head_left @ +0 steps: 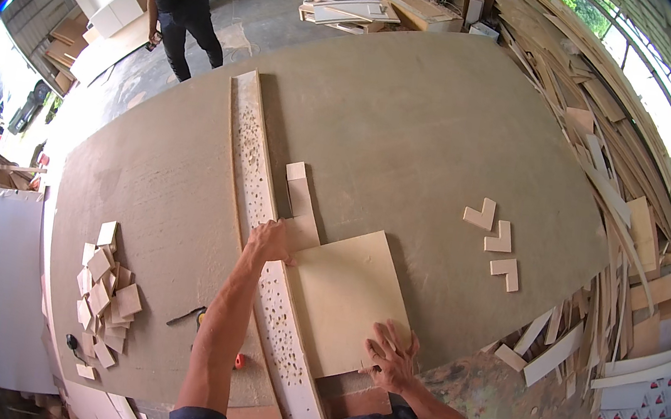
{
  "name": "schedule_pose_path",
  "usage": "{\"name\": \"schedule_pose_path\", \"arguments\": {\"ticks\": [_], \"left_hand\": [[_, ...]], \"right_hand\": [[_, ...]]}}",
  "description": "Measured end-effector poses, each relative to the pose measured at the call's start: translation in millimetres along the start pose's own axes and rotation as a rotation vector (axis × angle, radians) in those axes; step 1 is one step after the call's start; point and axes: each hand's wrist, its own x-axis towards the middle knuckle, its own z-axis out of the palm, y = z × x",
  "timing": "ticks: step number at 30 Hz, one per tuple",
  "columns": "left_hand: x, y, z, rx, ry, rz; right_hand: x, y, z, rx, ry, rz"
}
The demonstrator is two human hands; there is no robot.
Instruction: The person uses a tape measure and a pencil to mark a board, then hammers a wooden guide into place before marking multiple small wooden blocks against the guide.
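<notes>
"Where is the square board (341, 298) laid?"
"By the table's (421, 128) near edge, alongside the speckled white strip (278, 349), seemingly so that its side is lined up."
"And how is it held?"
"Perhaps against slipping, the right hand (392, 359) is spread on it; the left hand (270, 241) is curled by its far left corner, but whether anything is pinched cannot be told."

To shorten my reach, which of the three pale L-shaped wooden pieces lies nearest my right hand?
The pale L-shaped wooden piece lowest in view; the other two lie farther from your right hand.
</notes>
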Motion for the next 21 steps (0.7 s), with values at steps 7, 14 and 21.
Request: {"name": "schedule_pose_path", "arguments": {"ticks": [7, 14, 21], "left_hand": [[7.2, -10.1, -10.7, -0.016, 0.028, 0.019], [15.5, -15.6, -13.5, -0.006, 0.110, 0.016], [23.7, -17.8, -19.0, 0.005, 0.083, 0.020]], "right_hand": [[18.4, -0.1, -2.0, -0.018, -0.005, -0.004], [30.1, 0.5, -3.0, 0.027, -0.034, 0.011], [37.8, 4.0, 1.1, -0.022, 0.021, -0.007]]}}
